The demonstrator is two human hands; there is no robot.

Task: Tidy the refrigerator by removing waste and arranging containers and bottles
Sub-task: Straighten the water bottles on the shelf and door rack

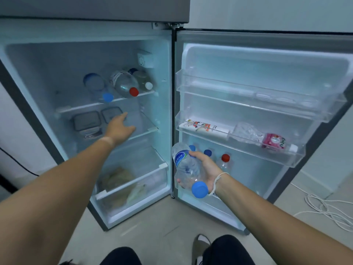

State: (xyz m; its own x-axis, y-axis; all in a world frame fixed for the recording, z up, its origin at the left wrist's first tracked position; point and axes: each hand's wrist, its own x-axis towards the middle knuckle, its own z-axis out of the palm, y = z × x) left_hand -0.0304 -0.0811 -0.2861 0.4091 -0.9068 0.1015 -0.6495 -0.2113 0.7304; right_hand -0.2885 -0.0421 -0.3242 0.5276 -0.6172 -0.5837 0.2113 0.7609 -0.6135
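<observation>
The refrigerator stands open in front of me. My right hand [205,170] grips a clear water bottle [186,167] with a blue cap, held just in front of the lowest door bin. My left hand [119,127] reaches onto the middle shelf [150,129], fingers apart and holding nothing, just right of two grey-lidded containers [87,123]. Three bottles lie on the top shelf: one with a blue cap [108,97], one with a red cap [133,91], one with a white cap [148,85].
The middle door bin [238,142] holds a white carton, a crumpled clear bottle and a pink-labelled bottle. More capped bottles stand in the lowest door bin [225,158]. The crisper drawer [133,180] holds bagged items. White cables [328,209] lie on the floor at right.
</observation>
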